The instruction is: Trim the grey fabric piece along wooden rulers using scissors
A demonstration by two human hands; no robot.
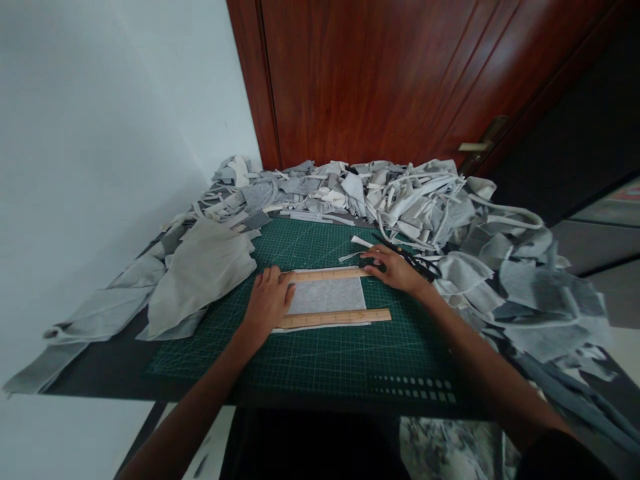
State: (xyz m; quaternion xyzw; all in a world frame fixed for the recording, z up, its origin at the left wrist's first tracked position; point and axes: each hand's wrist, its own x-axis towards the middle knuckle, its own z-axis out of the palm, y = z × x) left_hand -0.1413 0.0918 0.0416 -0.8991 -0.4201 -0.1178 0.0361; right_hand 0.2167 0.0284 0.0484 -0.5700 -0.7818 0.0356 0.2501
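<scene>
A piece of light grey fabric (327,295) lies on the green cutting mat (320,360). One wooden ruler (325,274) rests along its far edge and a second wooden ruler (340,318) along its near edge. My left hand (269,299) presses flat on the left end of the fabric and rulers, fingers spread. At the far ruler's right end, my right hand (394,268) touches down with thumb and curved fingers apart. Black scissors (424,265) lie just beyond the right hand, partly hidden by it. Thin white fabric strips (361,241) lie near its fingertips.
Heaped grey and white fabric scraps (415,200) line the back and right of the table. A large grey cloth piece (203,273) overlaps the mat's left side. Behind stand a white wall (100,133) and a brown wooden door (360,80) with a handle (475,147).
</scene>
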